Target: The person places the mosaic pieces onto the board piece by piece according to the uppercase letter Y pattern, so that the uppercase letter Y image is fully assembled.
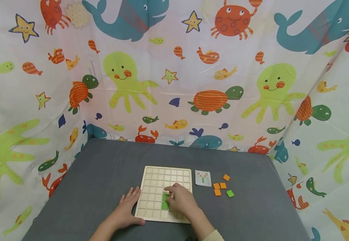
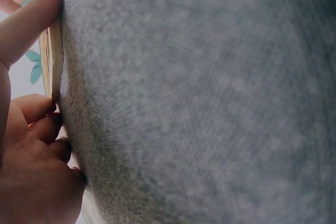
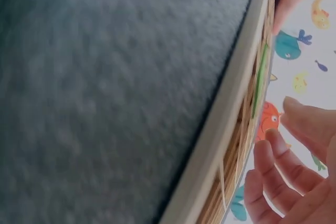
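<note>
A square wooden grid board point(image 1: 149, 190) lies on the dark grey table with green tiles point(image 1: 164, 205) set in one column, partly hidden by my right hand. My left hand point(image 1: 126, 208) rests against the board's left side and near corner, fingers spread and thumb along the front edge. In the left wrist view that thumb point(image 2: 32, 22) touches the board's rim point(image 2: 56, 61). Over the board hovers my right hand point(image 1: 182, 200). In the right wrist view its fingers point(image 3: 273, 174) are loosely bent, apart from the thumb, with nothing between them.
Right of the board lies a small pattern card point(image 1: 203, 178) with a coloured grid. Beyond it are several loose orange tiles point(image 1: 217, 192) and one green tile point(image 1: 230, 193). A curtain point(image 1: 174, 80) printed with sea animals stands round the table's back and sides.
</note>
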Available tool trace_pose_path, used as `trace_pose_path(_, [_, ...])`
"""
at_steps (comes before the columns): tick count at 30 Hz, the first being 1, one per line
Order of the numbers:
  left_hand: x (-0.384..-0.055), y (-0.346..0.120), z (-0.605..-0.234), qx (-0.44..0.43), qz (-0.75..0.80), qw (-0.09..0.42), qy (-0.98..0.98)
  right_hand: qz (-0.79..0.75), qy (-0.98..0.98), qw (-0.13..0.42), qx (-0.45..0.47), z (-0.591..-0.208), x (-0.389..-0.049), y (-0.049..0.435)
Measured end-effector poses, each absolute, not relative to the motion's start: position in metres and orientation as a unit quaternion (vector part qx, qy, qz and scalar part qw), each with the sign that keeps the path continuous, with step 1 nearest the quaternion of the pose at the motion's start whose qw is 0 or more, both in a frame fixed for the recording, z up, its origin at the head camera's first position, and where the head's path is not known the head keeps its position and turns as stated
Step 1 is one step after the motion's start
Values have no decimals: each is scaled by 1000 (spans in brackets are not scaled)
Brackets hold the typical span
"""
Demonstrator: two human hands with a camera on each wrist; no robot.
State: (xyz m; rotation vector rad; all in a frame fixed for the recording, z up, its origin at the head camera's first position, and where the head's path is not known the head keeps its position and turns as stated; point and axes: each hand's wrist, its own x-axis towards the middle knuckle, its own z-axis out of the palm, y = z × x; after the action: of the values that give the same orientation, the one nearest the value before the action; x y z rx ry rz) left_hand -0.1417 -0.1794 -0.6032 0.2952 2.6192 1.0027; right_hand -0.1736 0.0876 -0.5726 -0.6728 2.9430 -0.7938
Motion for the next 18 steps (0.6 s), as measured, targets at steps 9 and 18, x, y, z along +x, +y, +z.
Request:
trace_pose_path(9, [-141,-178,-600,100,355,164,915,-334,922,20,-193,-559,-176,106])
trace_pose_path(18, [-141,-179,-598,100,356,170,914,-351,919,7,-182,-555,-175,124])
